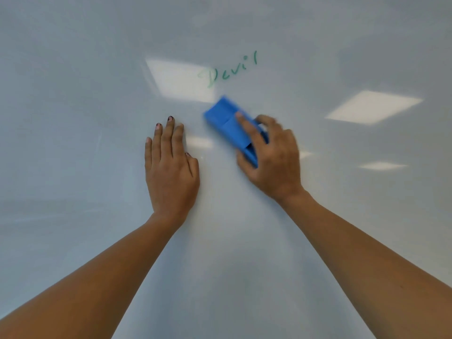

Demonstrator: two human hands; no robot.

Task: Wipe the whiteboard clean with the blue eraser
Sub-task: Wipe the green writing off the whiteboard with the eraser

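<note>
The right hand [271, 157] grips the blue eraser [233, 128] against the whiteboard [73, 94], fingers wrapped over its near end while the far end juts up and left toward faint green writing [228, 69] just above. The left hand [171, 167] lies flat and empty on the board, beside the eraser.

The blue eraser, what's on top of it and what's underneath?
On the blue rectangular eraser rests the right hand, fingers gripping its back. Beneath it lies the white whiteboard; any marks under it are hidden.
</note>
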